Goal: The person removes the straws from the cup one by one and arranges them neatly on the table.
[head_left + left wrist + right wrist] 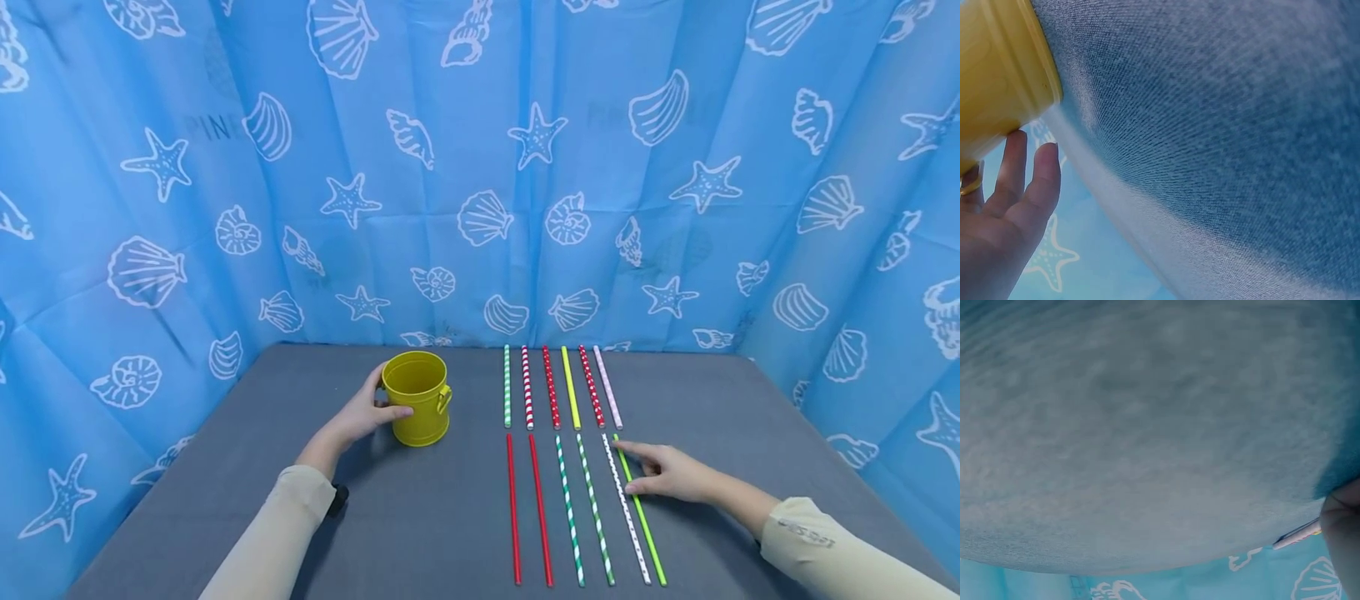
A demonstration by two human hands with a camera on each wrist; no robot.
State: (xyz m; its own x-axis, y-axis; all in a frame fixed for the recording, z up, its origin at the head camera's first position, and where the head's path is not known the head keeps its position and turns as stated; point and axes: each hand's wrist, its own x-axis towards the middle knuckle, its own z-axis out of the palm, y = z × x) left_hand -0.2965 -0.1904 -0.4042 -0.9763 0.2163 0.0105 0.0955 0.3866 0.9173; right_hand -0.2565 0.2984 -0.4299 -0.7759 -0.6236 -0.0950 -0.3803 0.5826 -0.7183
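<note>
A small yellow metal bucket (422, 421) stands upright on the left part of the table. My left hand (363, 414) holds its left side, the thumb at the front and the other fingers partly hidden behind. In the left wrist view, fingers touch the wall of the bucket (997, 75). On the right, my right hand (675, 473) lies over the light green straw (649, 533), index finger and thumb reaching onto it. Beside that straw is a white straw with dark spots (626, 508). Little of the right hand (1342, 531) shows in the right wrist view.
Two rows of straws lie on the grey tabletop (420, 517). The back row has striped, red dotted, yellow (571, 387) and pale pink (607, 387) straws. Red (513, 508) and green-striped straws (569, 508) lie in front. A blue seashell-print curtain (480, 167) surrounds the table's back and sides.
</note>
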